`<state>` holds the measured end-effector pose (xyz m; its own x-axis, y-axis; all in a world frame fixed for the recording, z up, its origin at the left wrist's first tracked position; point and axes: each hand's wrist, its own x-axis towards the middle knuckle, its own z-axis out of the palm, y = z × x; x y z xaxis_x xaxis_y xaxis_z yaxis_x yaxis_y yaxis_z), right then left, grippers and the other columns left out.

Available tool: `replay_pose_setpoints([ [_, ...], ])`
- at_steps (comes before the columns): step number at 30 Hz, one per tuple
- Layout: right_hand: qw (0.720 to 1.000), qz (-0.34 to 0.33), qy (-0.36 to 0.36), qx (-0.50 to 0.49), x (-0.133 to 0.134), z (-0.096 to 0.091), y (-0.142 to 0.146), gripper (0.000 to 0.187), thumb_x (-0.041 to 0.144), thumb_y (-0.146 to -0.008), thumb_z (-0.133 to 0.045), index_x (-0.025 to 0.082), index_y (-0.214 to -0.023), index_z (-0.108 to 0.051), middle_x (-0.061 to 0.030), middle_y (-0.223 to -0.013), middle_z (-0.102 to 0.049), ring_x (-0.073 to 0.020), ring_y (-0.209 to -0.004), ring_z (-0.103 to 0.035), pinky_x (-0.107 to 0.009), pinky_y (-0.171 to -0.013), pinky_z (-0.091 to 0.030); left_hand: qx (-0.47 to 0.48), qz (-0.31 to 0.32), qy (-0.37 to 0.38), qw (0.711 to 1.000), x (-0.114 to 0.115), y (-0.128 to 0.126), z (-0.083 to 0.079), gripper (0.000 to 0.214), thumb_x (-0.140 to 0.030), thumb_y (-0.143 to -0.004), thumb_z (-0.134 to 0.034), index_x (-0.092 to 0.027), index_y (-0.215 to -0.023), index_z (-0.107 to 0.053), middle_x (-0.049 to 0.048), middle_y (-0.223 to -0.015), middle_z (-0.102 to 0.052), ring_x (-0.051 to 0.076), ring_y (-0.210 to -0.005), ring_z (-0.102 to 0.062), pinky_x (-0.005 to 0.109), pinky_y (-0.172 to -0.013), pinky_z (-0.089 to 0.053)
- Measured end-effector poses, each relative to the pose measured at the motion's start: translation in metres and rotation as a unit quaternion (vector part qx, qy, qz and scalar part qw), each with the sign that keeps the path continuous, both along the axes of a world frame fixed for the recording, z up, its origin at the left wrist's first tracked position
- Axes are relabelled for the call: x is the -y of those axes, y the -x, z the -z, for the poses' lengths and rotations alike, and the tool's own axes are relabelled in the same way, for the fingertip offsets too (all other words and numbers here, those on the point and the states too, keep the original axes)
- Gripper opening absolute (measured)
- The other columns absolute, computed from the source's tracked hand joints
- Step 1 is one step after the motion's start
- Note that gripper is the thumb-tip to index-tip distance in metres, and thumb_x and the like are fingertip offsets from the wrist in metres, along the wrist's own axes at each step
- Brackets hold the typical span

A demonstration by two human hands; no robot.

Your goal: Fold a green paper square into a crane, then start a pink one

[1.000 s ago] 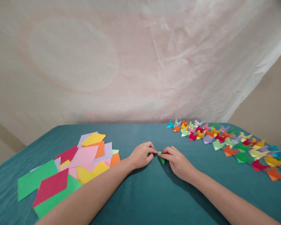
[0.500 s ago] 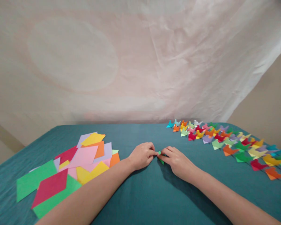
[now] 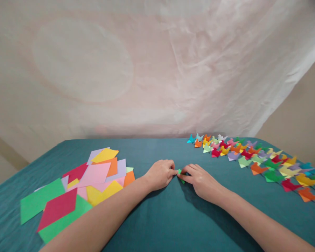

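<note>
A small piece of folded green paper (image 3: 182, 181) is between my two hands, over the middle of the teal cloth. My right hand (image 3: 199, 180) pinches it between thumb and fingers. From the other side my left hand (image 3: 161, 174) is closed, its fingertips meeting the paper's left edge. Most of the paper is hidden behind the right fingers, so its exact folded shape does not show.
Loose coloured paper sheets (image 3: 94, 175) lie overlapping on the left, partly under my left forearm. Rows of folded paper birds (image 3: 258, 168) in many colours stand along the right. A teal cloth (image 3: 157, 220) covers the table, and a pale sheet (image 3: 157, 70) hangs behind it.
Both hands stay nearly in place on the green paper, with only slight finger movement. The whole view has shifted a little.
</note>
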<state>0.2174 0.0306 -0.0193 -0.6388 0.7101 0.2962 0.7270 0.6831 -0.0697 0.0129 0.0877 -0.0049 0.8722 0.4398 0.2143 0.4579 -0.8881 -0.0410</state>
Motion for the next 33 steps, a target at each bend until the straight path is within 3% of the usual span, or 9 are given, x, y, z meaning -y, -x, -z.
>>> replay_pose_setpoints([
  [14,0.999,-0.009,0.045,-0.006,0.0025,-0.0073,-0.0086,0.040,0.004,-0.085,-0.041,0.027,-0.108,-0.063,-0.0068,-0.106,-0.058,-0.0194,-0.097,-0.048,-0.035,-0.079,-0.035,-0.001,-0.007,0.006,1.000,-0.0017,0.0009,0.0006,0.025,-0.016,-0.083,-0.049,-0.025,-0.100,-0.065,0.0039,-0.093,-0.057,0.017,-0.082,-0.054,0.027,-0.073,-0.043],
  [24,0.999,0.024,0.028,-0.005,0.0040,-0.0003,-0.0014,0.044,0.005,-0.086,-0.041,0.024,-0.124,-0.053,-0.0088,-0.096,-0.055,-0.0198,-0.087,-0.046,-0.032,-0.074,-0.037,0.018,-0.004,0.037,0.999,-0.0043,0.0008,0.0015,0.027,-0.014,-0.082,-0.050,-0.024,-0.101,-0.066,0.0040,-0.093,-0.057,0.016,-0.083,-0.054,0.026,-0.074,-0.043],
  [33,0.999,0.021,0.040,0.001,0.0019,-0.0047,-0.0012,0.048,0.003,-0.085,-0.042,0.028,-0.124,-0.053,-0.0083,-0.098,-0.054,-0.0204,-0.090,-0.045,-0.034,-0.076,-0.037,-0.009,-0.014,0.001,1.000,0.0005,-0.0012,-0.0013,0.024,-0.018,-0.085,-0.048,-0.024,-0.099,-0.066,0.0039,-0.092,-0.057,0.017,-0.082,-0.054,0.028,-0.072,-0.043],
])
